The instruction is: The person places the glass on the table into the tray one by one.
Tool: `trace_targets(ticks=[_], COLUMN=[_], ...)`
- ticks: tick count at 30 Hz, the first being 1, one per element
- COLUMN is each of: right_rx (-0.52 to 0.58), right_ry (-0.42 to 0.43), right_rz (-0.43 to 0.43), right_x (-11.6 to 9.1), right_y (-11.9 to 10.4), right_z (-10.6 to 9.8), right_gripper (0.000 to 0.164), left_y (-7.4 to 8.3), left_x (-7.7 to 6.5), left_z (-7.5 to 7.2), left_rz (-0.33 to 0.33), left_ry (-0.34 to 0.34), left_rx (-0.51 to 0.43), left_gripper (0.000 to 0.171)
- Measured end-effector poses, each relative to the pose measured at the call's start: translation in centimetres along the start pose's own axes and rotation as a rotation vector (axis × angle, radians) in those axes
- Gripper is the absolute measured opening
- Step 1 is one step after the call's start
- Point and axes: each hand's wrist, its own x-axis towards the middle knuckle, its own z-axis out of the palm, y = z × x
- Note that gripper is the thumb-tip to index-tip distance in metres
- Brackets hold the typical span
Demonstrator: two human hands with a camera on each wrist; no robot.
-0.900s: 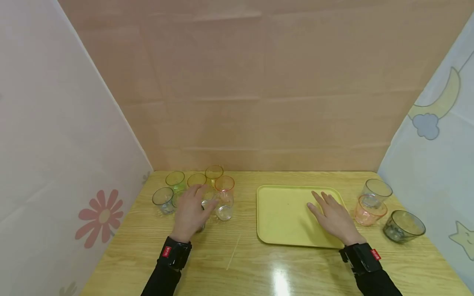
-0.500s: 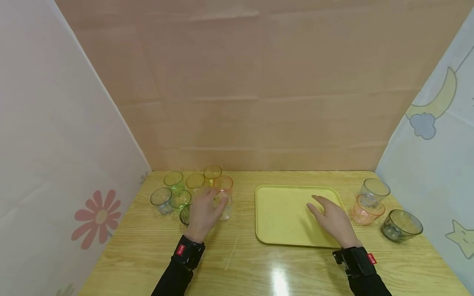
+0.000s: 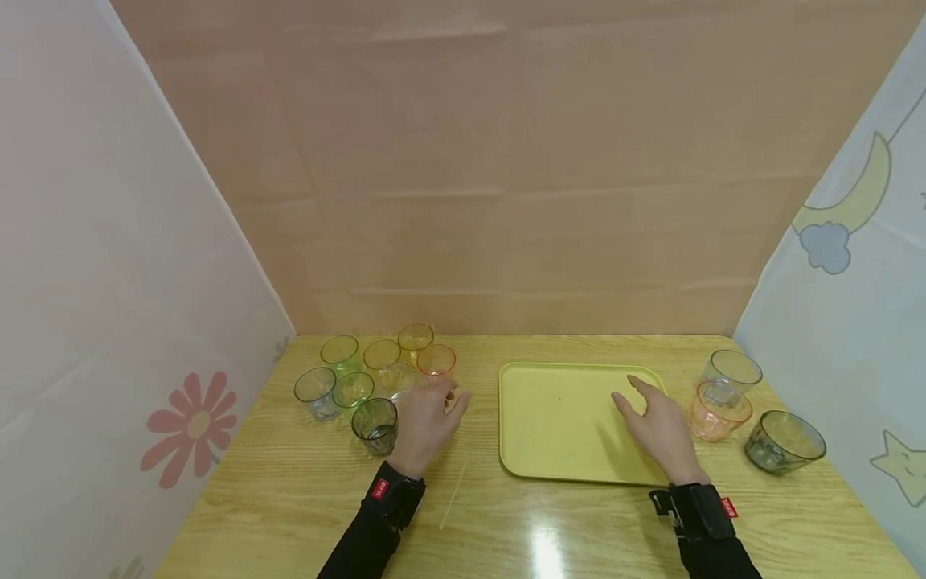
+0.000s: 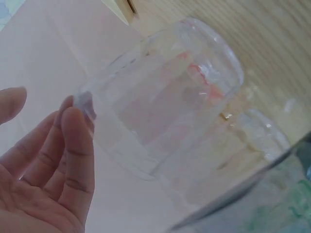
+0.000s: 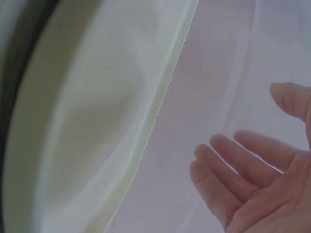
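Hovering at clear glass (image 4: 160, 102), left hand (image 3: 423, 420): fingers slightly bent, thumb apart, no grip, contact unclear; right hand (image 3: 660, 433) relaxed, holding nothing, by tray (image 3: 553, 422).

Head view, I log: table (image 3: 275, 515) across lower frame. Tray (image 3: 557, 418) on it, right of centre, right hand (image 3: 660, 430) over its right edge. Three glasses (image 3: 723, 412) lower right; clustered glasses (image 3: 354, 392) left of centre, left hand (image 3: 425, 420) at their right front.
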Motion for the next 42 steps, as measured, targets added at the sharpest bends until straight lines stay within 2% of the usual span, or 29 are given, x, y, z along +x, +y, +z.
trace_targets(ticks=[5,9,12,19,21,25,27,29,32,36,42], right_rx=[0.006,0.003,-0.005,0.014,0.032,0.013,0.030,0.053,0.124,0.148,0.157], right_ry=[0.040,0.075,0.096,0.173,0.204,0.269,0.293,0.340,0.441,0.575,0.615], right_rz=[-0.010,-0.024,-0.020,-0.022,-0.033,-0.032,-0.015,0.004,0.038,0.068,0.131], right_x=[0.1,0.1,-0.1,-0.3,-0.1,0.7,0.7,0.5,0.0,-0.3,-0.7], right_y=[0.3,0.5,0.6,1.3,2.4,6.2,7.1,7.1,5.5,4.1,4.6], right_z=[-0.3,-0.7,-1.2,-2.3,-2.2,-1.2,-1.2,-1.5,-2.9,-4.6,-6.3], right_gripper=[0.059,0.055,0.053,0.051,0.051,0.053,0.053,0.052,0.047,0.041,0.042], left_y=[0.5,1.1,1.6,3.0,3.2,3.4,3.4,3.4,3.5,3.6,3.7], left_x=[0.1,0.1,0.0,-0.1,-0.1,-0.2,-0.3,-0.4,-0.6,-0.6,-0.6], left_z=[0.4,0.5,0.7,1.4,1.7,2.6,3.1,3.5,4.0,4.4,4.7], left_rz=[0.020,0.069,0.083,0.054,0.040,0.011,0.013,0.024,0.025,-0.037,-0.097], left_ry=[0.038,0.072,0.051,-0.107,-0.158,-0.258,-0.289,-0.308,-0.328,-0.396,-0.469], left_rx=[0.021,0.057,0.071,0.050,0.034,0.018,0.014,0.001,-0.024,-0.071,-0.083], left_gripper=[0.018,0.017,0.018,0.018,0.018,0.017,0.017,0.016,0.016,0.017,0.030])
